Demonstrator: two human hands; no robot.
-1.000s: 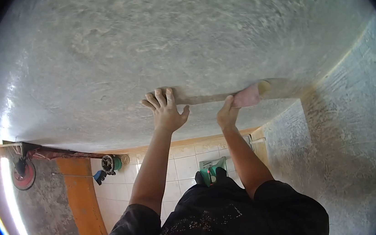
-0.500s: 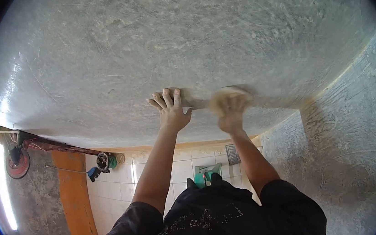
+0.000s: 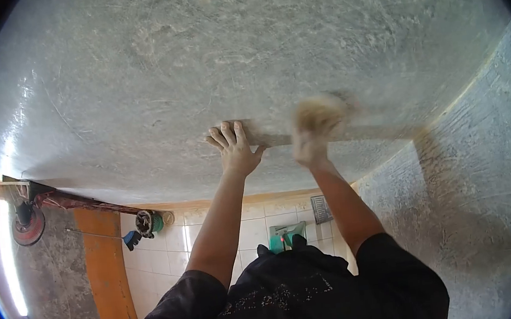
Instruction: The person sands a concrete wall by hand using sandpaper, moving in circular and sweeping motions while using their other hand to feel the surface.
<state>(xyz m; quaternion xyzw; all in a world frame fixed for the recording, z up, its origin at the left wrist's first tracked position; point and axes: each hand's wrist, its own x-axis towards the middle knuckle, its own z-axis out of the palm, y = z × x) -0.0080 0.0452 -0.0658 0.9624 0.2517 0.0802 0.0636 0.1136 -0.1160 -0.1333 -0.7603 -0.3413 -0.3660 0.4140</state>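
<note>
My left hand (image 3: 237,151) lies flat on the grey plastered wall (image 3: 194,54), its dusty fingers spread. To its right, my right hand (image 3: 312,144) is closed on a tan pad (image 3: 320,113) and presses it to the same wall. The pad and the fingers on it are smeared by motion, so the pad's exact shape cannot be made out. Dust coats both hands.
A rough side wall (image 3: 475,180) meets the grey wall at the right. Below are a tiled floor (image 3: 214,238), a green object (image 3: 283,237) by my feet, a floor drain (image 3: 321,209), and a red disc tool (image 3: 28,227) at the left.
My right hand's pad has moved slightly up the wall. My left hand stays on nearly the same spot, while the whole view has shifted slightly.
</note>
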